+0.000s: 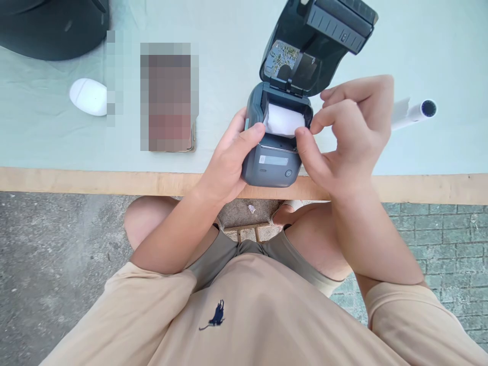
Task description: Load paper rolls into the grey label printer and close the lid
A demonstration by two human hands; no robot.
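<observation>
A dark grey label printer [270,162] with its lid [301,51] swung up is held over the table's near edge. My left hand [232,157] grips it from the left side, thumb by the compartment rim. Inside the compartment lies a white paper roll [285,120]. At the compartment's right rim is my right hand [346,132], thumb and index finger brought together in a pinch. Whatever is between those two fingertips is too small or hidden to make out. The other right fingers are curled beneath the raised lid.
A white tube-shaped roll [415,113] lies right of my right hand. Towards the left are a white rounded case [88,96], a blurred-out flat object [170,101] and a black object [53,25]. The pale green table [229,66] has a wooden front edge [76,180].
</observation>
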